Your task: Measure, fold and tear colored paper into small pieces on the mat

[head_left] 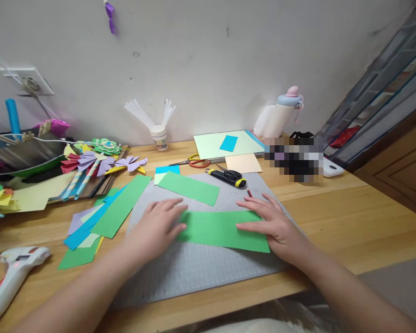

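Note:
A green paper strip (217, 229) lies flat on the grey cutting mat (201, 268) in front of me. My left hand (157, 229) rests flat on the strip's left end, fingers stretched out. At the right end my right hand (272, 222) presses down with spread fingers. A second, lighter green strip (189, 187) sits on the mat just beyond the hands, untouched.
Black scissors (230, 175) and a yellow-black knife (229, 181) lie at the mat's far edge; orange-handled scissors (196, 162) behind. Paper strips (104, 217) and folded paper bows (100, 162) fill the left. A white glue gun (15, 268) lies near left. A bottle (287, 108) stands by the wall.

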